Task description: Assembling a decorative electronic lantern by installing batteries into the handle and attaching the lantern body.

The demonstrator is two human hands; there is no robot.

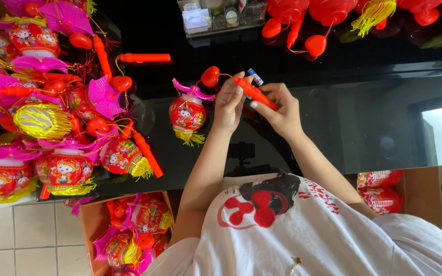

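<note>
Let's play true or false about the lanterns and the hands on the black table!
1. Both hands hold an orange stick. True: the left hand and the right hand both grip it.
2. A small battery sticks up above the fingers. True.
3. The little red lantern near the left hand is blue. False: it is red with a yellow tassel.
4. The table is white. False: it is glossy black.
5. The cardboard box on the floor holds nothing. False: it holds lanterns.
</note>
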